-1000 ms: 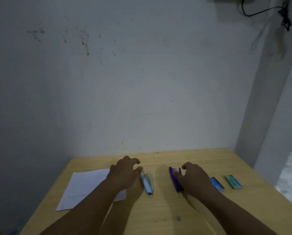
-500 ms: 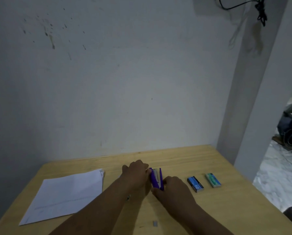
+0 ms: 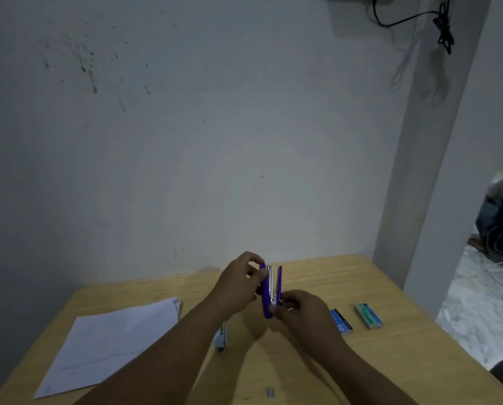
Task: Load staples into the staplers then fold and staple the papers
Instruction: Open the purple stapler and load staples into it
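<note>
With the purple plastic stapler [image 3: 270, 290] hinged open above the wooden counter [image 3: 317, 276], loading is the step. The left hand [image 3: 238, 283] pinches its top; the right hand [image 3: 298, 306] grips its base. Next, I'd say, staples from the blue box [image 3: 341, 323].

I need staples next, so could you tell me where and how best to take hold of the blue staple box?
Pinch the blue staple box across its two long sides, coming from above: it lies flat on the table, with clear space on both sides.

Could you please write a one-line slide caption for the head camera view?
Both hands, left and right, hold an opened purple stapler above the table.
</note>
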